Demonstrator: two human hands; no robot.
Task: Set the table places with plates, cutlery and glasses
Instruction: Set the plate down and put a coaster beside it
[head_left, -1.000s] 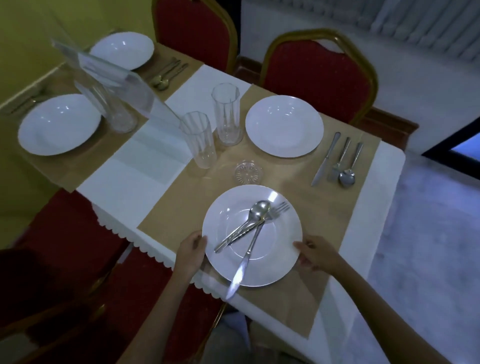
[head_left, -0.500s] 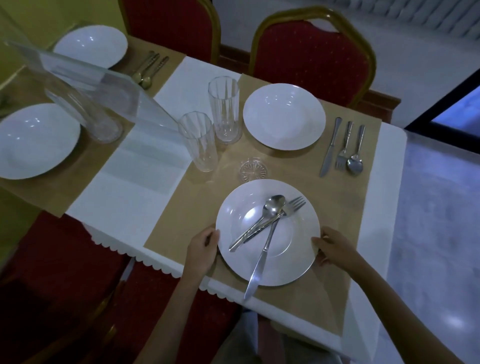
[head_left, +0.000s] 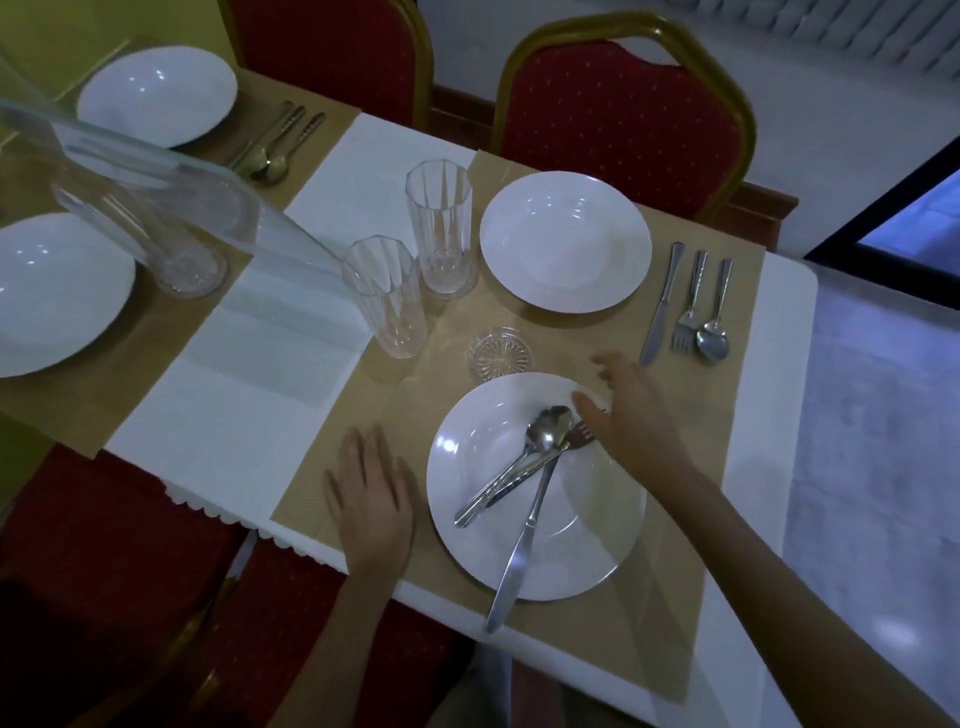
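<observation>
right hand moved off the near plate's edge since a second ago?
Yes. The right hand left the near plate's right rim and now reaches over its far edge, at the spoon and fork tips, nearer the coaster.

Right hand (head_left: 631, 410) covers the fork (head_left: 579, 436) tines and looks blurry; left plate (head_left: 57, 291) runs off the frame edge, clear stand (head_left: 156, 171) smears that glass (head_left: 171, 249).

Glossy white ceramic-looking near plate (head_left: 566, 540), polished metal spoon (head_left: 540, 441), fork (head_left: 579, 435) and knife (head_left: 519, 551) lying on it, clear ribbed glass tumblers (head_left: 384, 299), cut-glass coaster (head_left: 500, 355), matt woven tan placemat (head_left: 457, 322), matt white tablecloth (head_left: 244, 415), red fabric chair (head_left: 623, 98) with gold-finished frame.
</observation>
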